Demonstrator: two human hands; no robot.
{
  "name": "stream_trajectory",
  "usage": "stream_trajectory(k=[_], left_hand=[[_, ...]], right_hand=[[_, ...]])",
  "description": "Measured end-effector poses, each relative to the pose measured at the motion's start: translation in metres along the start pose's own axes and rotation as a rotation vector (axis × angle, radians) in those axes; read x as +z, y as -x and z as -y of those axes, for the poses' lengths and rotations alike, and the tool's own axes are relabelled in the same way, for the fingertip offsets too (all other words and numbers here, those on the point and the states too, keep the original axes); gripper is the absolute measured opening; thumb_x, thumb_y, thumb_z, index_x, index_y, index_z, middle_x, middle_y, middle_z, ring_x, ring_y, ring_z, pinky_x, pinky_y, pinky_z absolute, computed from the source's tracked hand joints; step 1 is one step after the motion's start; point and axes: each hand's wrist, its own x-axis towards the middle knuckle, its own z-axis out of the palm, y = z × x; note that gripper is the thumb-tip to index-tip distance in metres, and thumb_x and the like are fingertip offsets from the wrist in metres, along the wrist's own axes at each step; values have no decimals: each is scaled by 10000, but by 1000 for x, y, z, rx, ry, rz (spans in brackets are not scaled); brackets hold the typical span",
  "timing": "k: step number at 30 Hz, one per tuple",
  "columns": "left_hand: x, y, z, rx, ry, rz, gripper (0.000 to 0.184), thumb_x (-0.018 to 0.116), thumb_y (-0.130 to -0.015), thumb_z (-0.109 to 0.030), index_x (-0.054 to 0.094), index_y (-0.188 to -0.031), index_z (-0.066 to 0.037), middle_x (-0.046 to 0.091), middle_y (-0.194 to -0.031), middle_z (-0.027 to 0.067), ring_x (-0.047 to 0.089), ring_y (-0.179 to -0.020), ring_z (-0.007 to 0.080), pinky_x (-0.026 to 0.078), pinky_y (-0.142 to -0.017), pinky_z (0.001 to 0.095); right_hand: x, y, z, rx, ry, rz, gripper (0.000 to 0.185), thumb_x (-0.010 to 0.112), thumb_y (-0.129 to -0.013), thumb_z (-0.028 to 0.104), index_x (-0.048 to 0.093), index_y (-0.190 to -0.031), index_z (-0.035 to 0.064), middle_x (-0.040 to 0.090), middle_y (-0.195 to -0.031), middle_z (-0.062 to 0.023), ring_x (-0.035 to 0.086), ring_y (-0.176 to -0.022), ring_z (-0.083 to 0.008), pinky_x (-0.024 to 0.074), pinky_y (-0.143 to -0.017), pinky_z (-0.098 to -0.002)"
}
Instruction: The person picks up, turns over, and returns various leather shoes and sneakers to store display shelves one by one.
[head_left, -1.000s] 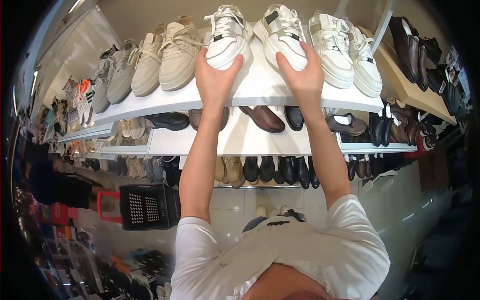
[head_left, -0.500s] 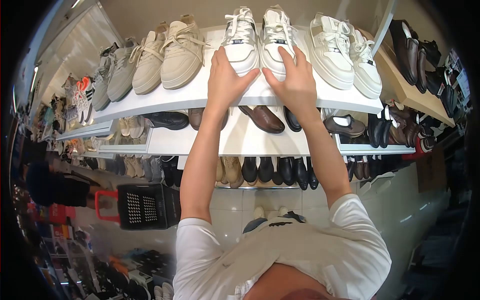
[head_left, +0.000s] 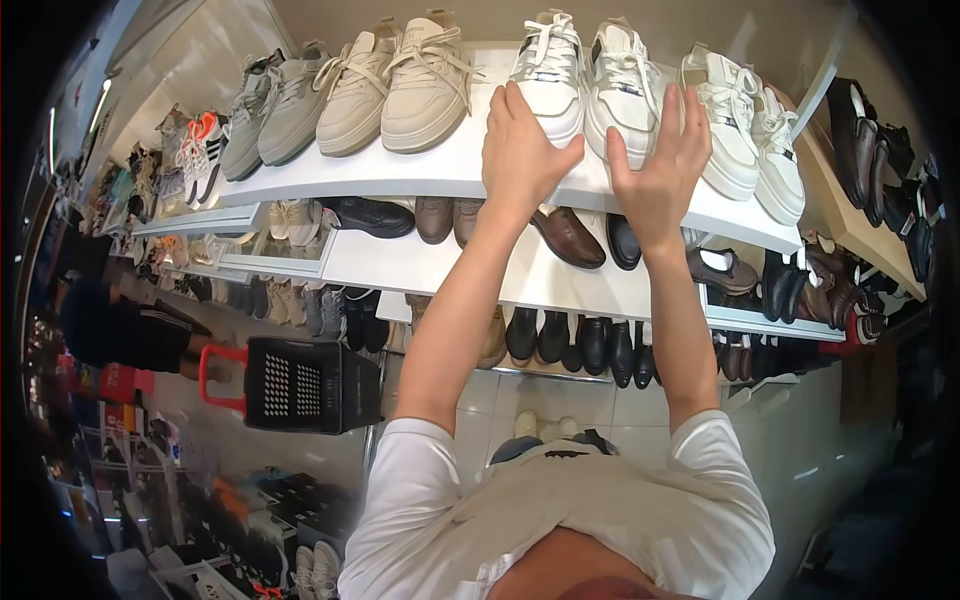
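A pair of white sneakers stands on the top white shelf (head_left: 400,176), toes toward me. My left hand (head_left: 522,155) is at the front left of the left white sneaker (head_left: 556,95), its fingers stretched out and its thumb apart. Over the front right of the right white sneaker (head_left: 612,95) is my right hand (head_left: 660,170), fingers spread and thumb up. Whether either hand touches its sneaker I cannot tell. An off-white pair (head_left: 727,130) is just right of my right hand. Beige sneakers (head_left: 425,95) stand to the left.
Grey sneakers (head_left: 292,110) are further left on the top shelf. Below, a lower shelf holds a brown leather shoe (head_left: 572,238) and other dark shoes. A black shopping basket (head_left: 300,385) with a red handle is at lower left, near another person (head_left: 105,320). Brown shoes (head_left: 855,140) are on a wooden shelf at right.
The view has shifted, so the shelf sits further right in it. My hands have drawn slightly apart, and the gap between the thumbs is wider. The sneakers keep their places on the shelf.
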Motion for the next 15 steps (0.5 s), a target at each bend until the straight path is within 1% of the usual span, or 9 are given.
stream_trajectory(k=[2,3,7,11,13,14,15], left_hand=[[1,1,2,36,-14,-3,938,782,-668,-345,313,-1327,130,404,-1328,307,450,-1211,427,439,-977,456],[-4,1,-1,33,-4,22,932,791,-663,-340,324,-1314,134,410,-1316,302,462,-1196,424,452,-960,450],[-4,1,-1,34,-7,5,944,816,-641,-332,335,-1300,143,418,-1302,303,484,-1174,419,483,-920,439],[1,3,-1,37,4,-37,927,818,-637,-329,356,-1286,146,415,-1301,309,478,-1170,432,455,-946,448],[1,6,-1,180,-45,-179,800,787,-679,-282,404,-1257,118,428,-1284,284,470,-1159,425,411,-964,463],[-1,11,1,173,-59,-178,800,787,-679,-282,404,-1257,118,428,-1284,284,470,-1159,425,411,-964,463],[-3,19,4,284,-9,-245,723,765,-700,-239,423,-1242,96,437,-1268,267,466,-1150,417,393,-964,469]], right_hand=[[2,2,-2,-36,107,153,620,700,-800,279,506,-1335,34,452,-1364,-253,453,-1200,-437,375,-1000,-498],[6,4,-2,24,54,171,522,664,-830,309,570,-1260,27,529,-1294,-234,488,-1185,-400,391,-989,-474],[1,6,0,55,48,245,529,656,-838,335,566,-1260,28,504,-1327,-228,481,-1202,-374,402,-976,-460],[4,5,-4,62,70,230,531,649,-845,358,568,-1267,45,492,-1345,-209,470,-1218,-368,403,-977,-456],[4,5,-4,68,71,233,531,648,-845,365,569,-1269,54,488,-1350,-203,467,-1223,-365,402,-981,-452],[3,4,-5,83,71,245,532,648,-846,372,570,-1273,65,488,-1351,-198,463,-1228,-363,397,-991,-451],[3,4,-5,96,72,256,532,647,-848,379,570,-1277,75,487,-1352,-194,460,-1232,-361,393,-1001,-450]])
